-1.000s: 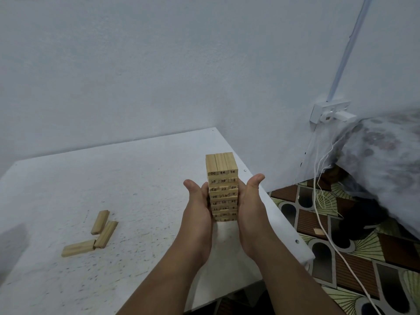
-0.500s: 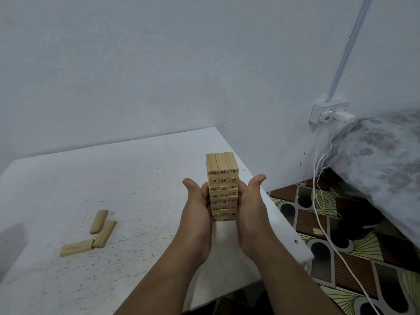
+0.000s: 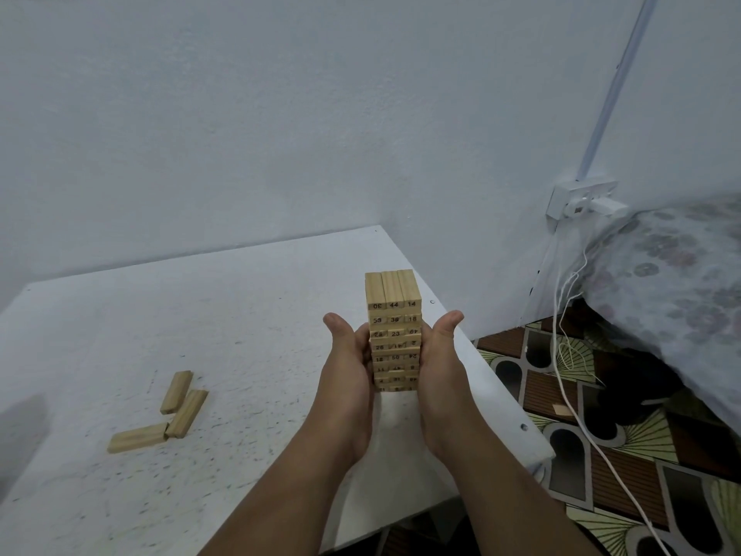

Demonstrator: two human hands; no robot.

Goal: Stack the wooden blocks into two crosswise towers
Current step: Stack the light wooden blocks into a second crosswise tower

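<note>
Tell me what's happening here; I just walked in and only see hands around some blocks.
A person is squaring up a tower of numbered wooden blocks on a white table. The left hand and the right hand press flat against its opposite sides, thumbs up. Only this one tower stands, near the table's right edge. Three loose wooden blocks lie flat off to the left, not yet stacked, so the second tower isn't begun.
</note>
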